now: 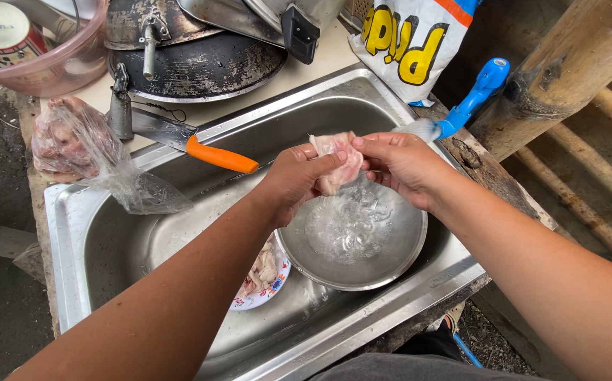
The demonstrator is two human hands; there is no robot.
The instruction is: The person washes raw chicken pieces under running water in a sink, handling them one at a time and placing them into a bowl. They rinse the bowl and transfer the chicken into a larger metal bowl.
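— Holding what, exactly?
— A pale pink piece of raw meat (336, 161), pinched between both hands above the round steel bowl of water (384, 261). Left hand (297, 176) at nine o'clock of it, right hand (399, 164) at three, fingers closed on it.
— Around it?
— Steel sink (179, 240); orange-handled knife (200, 147) at ten o'clock; blue tap (472, 99) at two.

In the sink (362, 92) sit a metal bowl (391, 264) and, just left of it, a plate of meat pieces (264, 279). Both hands, left hand (299, 176) and right hand (401, 166), meet over the bowl around a piece of raw meat (336, 159), with the tap (472, 99) behind them. On the table (306, 67) behind the sink lie a knife (193, 144) and pans (200, 63); a bag of meat (80, 152) rests at the sink's far left corner.
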